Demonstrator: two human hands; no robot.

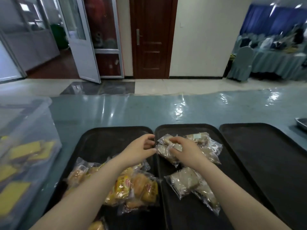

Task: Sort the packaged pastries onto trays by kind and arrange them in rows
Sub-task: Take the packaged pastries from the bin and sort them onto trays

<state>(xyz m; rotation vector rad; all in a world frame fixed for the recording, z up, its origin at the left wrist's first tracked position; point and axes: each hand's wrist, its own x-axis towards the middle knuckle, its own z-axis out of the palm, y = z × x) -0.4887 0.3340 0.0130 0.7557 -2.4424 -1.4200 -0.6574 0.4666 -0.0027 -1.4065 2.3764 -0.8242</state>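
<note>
Three black trays lie side by side on the table. The left tray (99, 138) holds a heap of golden pastries in yellow-printed wrappers (132, 186). The middle tray (187, 127) holds pale brown pastries in clear wrappers, some at the far end (206, 146) and two nearer me (184, 181). My right hand (184, 150) grips a clear-wrapped pale pastry (163, 151) at the far left of the middle tray. My left hand (141, 150) pinches that packet's left edge, over the seam between the two trays. The right tray (265, 146) carries nothing.
A clear plastic bin (25, 146) with yellow packets stands at the left on the blue-green plastic-covered table (149, 110). A metal tray corner (301, 123) shows at the far right. Beyond the table are a floor, doors and covered chairs.
</note>
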